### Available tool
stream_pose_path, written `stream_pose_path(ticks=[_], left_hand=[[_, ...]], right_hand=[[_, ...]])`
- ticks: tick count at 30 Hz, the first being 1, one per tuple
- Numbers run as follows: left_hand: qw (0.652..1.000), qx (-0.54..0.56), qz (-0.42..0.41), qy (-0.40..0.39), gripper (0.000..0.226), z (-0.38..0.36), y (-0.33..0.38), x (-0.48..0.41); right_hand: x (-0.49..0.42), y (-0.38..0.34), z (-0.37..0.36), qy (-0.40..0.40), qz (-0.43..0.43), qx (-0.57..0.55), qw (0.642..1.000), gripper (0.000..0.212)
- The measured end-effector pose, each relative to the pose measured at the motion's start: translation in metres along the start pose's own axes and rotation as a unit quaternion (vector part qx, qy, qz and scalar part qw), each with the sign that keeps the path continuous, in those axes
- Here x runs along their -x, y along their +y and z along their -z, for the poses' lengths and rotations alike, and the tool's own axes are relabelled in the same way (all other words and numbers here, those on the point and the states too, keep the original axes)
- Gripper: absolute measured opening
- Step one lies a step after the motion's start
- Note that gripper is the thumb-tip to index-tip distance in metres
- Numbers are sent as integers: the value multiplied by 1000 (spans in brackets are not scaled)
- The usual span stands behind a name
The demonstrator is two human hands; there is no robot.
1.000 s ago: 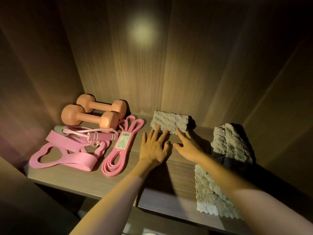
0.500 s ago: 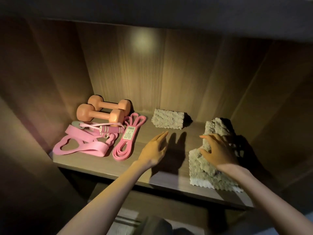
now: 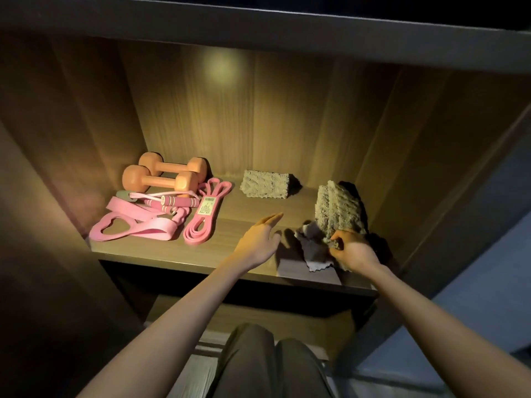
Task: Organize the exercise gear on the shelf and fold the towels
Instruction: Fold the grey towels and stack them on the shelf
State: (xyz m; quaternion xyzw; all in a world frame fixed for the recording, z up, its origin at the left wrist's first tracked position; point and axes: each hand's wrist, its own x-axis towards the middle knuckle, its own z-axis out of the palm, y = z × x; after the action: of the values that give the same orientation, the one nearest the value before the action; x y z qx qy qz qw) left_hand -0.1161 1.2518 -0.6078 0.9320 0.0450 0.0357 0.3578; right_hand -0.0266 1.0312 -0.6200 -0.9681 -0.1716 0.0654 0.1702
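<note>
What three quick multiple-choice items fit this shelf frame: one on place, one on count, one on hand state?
1. Where on the shelf does the folded towel lie?
A. At the back, right of the dumbbells
B. On top of the dumbbells
C. At the front edge

2. How many dumbbells are there?
A. One
B. Two
C. Four

3. What is the right hand doing?
A. Lying flat on the shelf
B. Curled, holding nothing
C. Gripping the loose towel

Key:
1 A: the folded towel sits by the back wall, with the dumbbells to its left.
2 B: two orange dumbbells lie side by side.
3 C: the fingers are curled into the lower part of the loose towel.
</note>
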Motion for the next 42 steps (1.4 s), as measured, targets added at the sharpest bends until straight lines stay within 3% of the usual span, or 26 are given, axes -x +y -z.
stream_pose_path(ticks=[3,7,10,12,16,19,22,29,31,37,42], left_hand=[[1000,-7,-7,1,51,4,4,8],[1000,-3,-7,24,51,15,17,13],[999,-4,-27,42,51,25,36,18],[998,5,-32,52,50,30,48,19],[998,18,-23,51,48,33,70,27],[998,42,-36,1,56,33,83,36],[996,61,-46,-37,67,30,92,48],[986,127,-105,34,79,42,100,63],[988,93,-125,19,74,48,97,67],[985,102,-94,-106,26,61,87,104],[992,95,-18,-75,32,74,52,126]], right_hand=[[6,-3,15,-4,-28,-63,998,16],[17,-19,46,104,1,-161,981,6],[16,-33,72,121,-57,-377,916,14],[16,-38,84,102,-83,-461,878,16],[27,-40,94,45,-101,-480,870,19],[40,-42,99,69,-84,-494,862,19],[56,-51,107,81,-30,-494,865,20],[110,-69,133,33,128,-417,899,16],[119,-74,140,21,151,-410,899,14],[137,-85,155,30,187,-429,883,14],[139,-82,155,83,190,-445,871,13]])
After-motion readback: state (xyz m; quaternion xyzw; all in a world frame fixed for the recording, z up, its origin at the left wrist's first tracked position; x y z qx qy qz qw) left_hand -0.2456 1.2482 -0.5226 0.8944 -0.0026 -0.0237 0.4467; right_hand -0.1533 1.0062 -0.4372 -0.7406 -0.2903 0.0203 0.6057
